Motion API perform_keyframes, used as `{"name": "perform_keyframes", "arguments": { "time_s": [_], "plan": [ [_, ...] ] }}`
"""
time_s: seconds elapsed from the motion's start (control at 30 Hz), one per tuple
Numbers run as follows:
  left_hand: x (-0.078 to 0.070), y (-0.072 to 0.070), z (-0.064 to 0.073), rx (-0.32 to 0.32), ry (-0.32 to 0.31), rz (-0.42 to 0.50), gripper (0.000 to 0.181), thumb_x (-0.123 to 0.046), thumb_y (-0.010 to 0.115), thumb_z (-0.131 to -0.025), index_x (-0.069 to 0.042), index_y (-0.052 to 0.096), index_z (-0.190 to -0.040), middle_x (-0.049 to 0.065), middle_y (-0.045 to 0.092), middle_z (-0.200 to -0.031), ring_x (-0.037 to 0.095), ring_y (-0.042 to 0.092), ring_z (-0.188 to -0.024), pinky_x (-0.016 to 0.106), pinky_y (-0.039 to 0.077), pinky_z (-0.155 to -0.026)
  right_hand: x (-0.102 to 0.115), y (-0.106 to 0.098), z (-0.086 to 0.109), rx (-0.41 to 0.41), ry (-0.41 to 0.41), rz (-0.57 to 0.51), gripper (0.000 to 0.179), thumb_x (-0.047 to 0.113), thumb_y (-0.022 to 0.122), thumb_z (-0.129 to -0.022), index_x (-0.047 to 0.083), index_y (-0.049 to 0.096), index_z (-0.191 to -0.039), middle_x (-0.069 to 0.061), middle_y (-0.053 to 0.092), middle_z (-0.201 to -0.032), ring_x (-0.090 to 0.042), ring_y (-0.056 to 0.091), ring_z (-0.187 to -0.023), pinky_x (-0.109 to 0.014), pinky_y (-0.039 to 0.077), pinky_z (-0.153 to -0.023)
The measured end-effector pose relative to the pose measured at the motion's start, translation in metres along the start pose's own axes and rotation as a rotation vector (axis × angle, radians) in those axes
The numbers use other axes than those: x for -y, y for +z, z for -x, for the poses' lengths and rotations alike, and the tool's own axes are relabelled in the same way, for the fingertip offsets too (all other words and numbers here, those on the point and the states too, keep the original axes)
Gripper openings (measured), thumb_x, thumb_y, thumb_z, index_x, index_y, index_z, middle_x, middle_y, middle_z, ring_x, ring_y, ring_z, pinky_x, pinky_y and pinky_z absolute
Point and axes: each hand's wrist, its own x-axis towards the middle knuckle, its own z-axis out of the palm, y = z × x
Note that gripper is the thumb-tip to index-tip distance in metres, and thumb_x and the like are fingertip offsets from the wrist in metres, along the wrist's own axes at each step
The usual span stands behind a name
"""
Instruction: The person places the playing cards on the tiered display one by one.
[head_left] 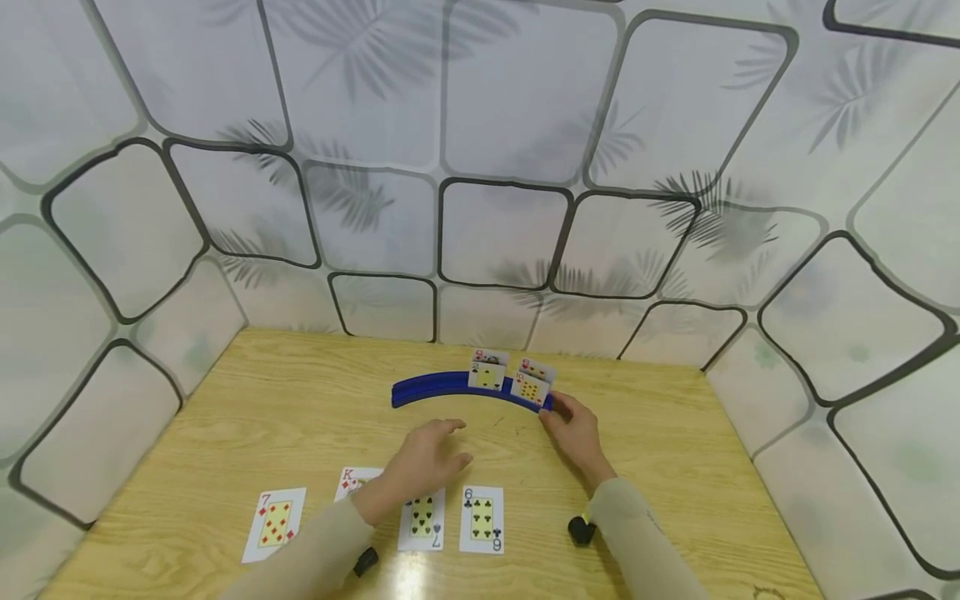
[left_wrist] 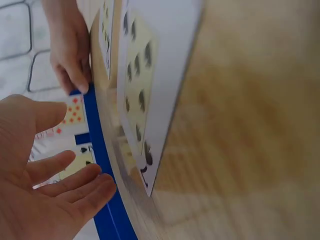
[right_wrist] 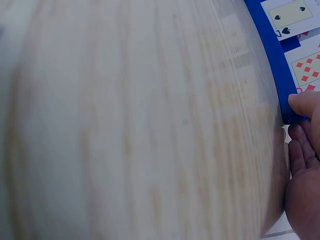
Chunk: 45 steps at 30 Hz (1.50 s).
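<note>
A curved blue card holder (head_left: 431, 386) lies on the table. My right hand (head_left: 576, 433) pinches its right end; in the right wrist view the thumb (right_wrist: 302, 104) presses on top. Upright in the holder are a two of spades (head_left: 487, 377) and a ten of diamonds (head_left: 530, 389), each with a red-indexed card partly hidden behind. My left hand (head_left: 423, 458) hovers with relaxed, spread fingers and nothing in them, between the holder and the cards on the table. Below that arm, a red king (head_left: 352, 479) and a seven of spades (head_left: 422, 525) are partly covered.
A seven of diamonds (head_left: 276, 525) lies face up at the left, and a six of clubs (head_left: 482, 521) right of the seven of spades. Patterned fabric walls (head_left: 502, 237) stand behind and beside the wooden table (head_left: 660, 442).
</note>
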Motion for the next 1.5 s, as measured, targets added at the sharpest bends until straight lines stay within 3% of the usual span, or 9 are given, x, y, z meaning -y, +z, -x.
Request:
{"name": "perform_keyframes", "arguments": {
  "time_s": [0.1, 0.23, 0.33, 0.5, 0.73, 1.17, 1.5],
  "plan": [
    [-0.006, -0.001, 0.011, 0.07, -0.008, -0.011, 0.057, -0.029, 0.078, -0.097, -0.001, 0.06, -0.143, 0.021, 0.065, -0.14, 0.04, 0.064, -0.128, 0.056, 0.055, -0.107, 0.0, 0.0, -0.001, 0.002, -0.004, 0.002, 0.05, 0.014, 0.071, -0.101, 0.0, 0.058, -0.147, -0.025, 0.064, -0.144, -0.041, 0.06, -0.136, -0.055, 0.048, -0.117],
    [-0.015, 0.001, 0.023, 0.137, 0.03, -0.049, 0.057, -0.03, 0.08, -0.095, -0.001, 0.062, -0.141, 0.021, 0.065, -0.137, 0.039, 0.066, -0.124, 0.054, 0.057, -0.105, -0.001, 0.0, -0.001, 0.006, 0.0, 0.006, 0.051, 0.015, 0.071, -0.101, 0.0, 0.057, -0.148, -0.025, 0.063, -0.146, -0.041, 0.059, -0.137, -0.055, 0.047, -0.117],
    [-0.022, 0.004, 0.031, 0.165, 0.073, -0.1, 0.06, -0.032, 0.082, -0.093, 0.0, 0.063, -0.139, 0.018, 0.066, -0.133, 0.035, 0.068, -0.12, 0.05, 0.058, -0.104, -0.001, 0.0, -0.001, 0.007, 0.004, 0.003, 0.051, 0.015, 0.071, -0.101, 0.0, 0.057, -0.148, -0.025, 0.062, -0.146, -0.041, 0.059, -0.137, -0.054, 0.047, -0.118],
    [-0.027, 0.007, 0.042, 0.207, 0.105, -0.168, 0.068, -0.038, 0.085, -0.088, 0.0, 0.062, -0.139, 0.019, 0.063, -0.139, 0.038, 0.061, -0.132, 0.052, 0.053, -0.112, -0.002, 0.0, -0.001, 0.007, 0.003, 0.004, 0.051, 0.015, 0.071, -0.101, 0.0, 0.057, -0.148, -0.025, 0.062, -0.146, -0.041, 0.059, -0.137, -0.054, 0.047, -0.118],
    [-0.027, 0.01, 0.056, 0.285, 0.066, -0.241, 0.088, -0.053, 0.085, -0.084, 0.0, 0.055, -0.148, 0.025, 0.051, -0.154, 0.045, 0.047, -0.147, 0.056, 0.043, -0.121, 0.0, 0.0, 0.0, 0.003, 0.007, 0.001, 0.051, 0.015, 0.071, -0.101, -0.001, 0.058, -0.147, -0.025, 0.062, -0.146, -0.042, 0.059, -0.137, -0.054, 0.047, -0.117],
    [-0.029, 0.009, 0.059, 0.293, 0.033, -0.227, 0.092, -0.053, 0.087, -0.08, 0.002, 0.056, -0.147, 0.028, 0.046, -0.159, 0.047, 0.042, -0.15, 0.058, 0.04, -0.122, -0.002, 0.0, -0.001, 0.005, 0.003, -0.002, 0.051, 0.015, 0.072, -0.1, -0.001, 0.058, -0.147, -0.025, 0.063, -0.145, -0.041, 0.06, -0.136, -0.054, 0.048, -0.117],
    [-0.027, 0.011, 0.058, 0.27, 0.038, -0.192, 0.091, -0.049, 0.09, -0.079, 0.005, 0.056, -0.143, 0.028, 0.048, -0.156, 0.043, 0.049, -0.146, 0.053, 0.046, -0.118, -0.002, 0.0, 0.0, 0.009, 0.004, 0.001, 0.052, 0.016, 0.072, -0.101, 0.0, 0.057, -0.148, -0.024, 0.062, -0.146, -0.041, 0.06, -0.137, -0.053, 0.048, -0.117]
  ]
}}
